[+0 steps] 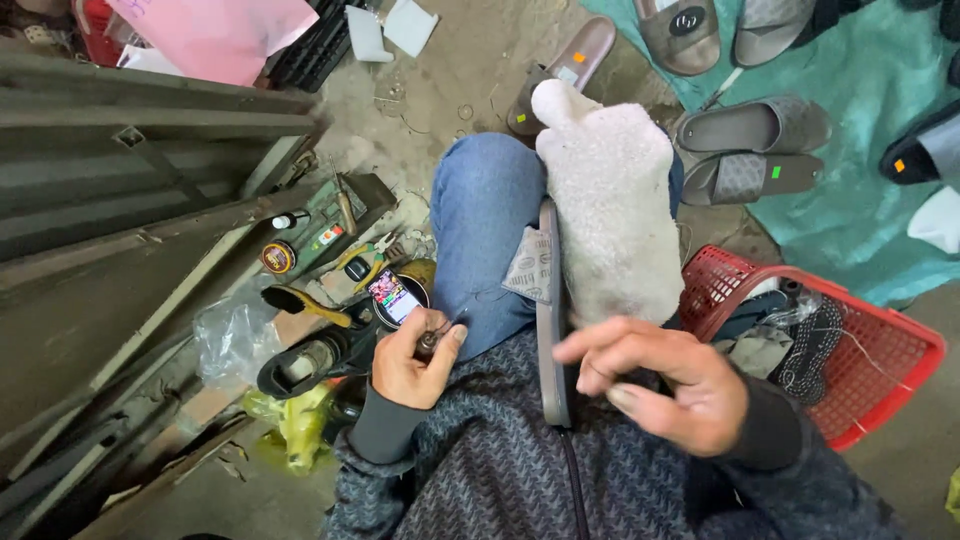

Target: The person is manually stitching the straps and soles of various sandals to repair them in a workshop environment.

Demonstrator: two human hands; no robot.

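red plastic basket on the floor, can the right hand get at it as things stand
Probably yes. The right hand hovers open beside the grey slipper sole propped on the lap, holding nothing, and the red plastic mesh basket sits just past that wrist with no obstacle between them.

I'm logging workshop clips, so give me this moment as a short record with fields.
Setting: person seated on a concrete floor, seen from above
Left hand: grips a small tool, its tip by the knee
Right hand: fingers curled beside a grey shoe sole
Sole: stands on edge against a white fleecy sock
Nearby: red basket, grey slippers on a teal cloth
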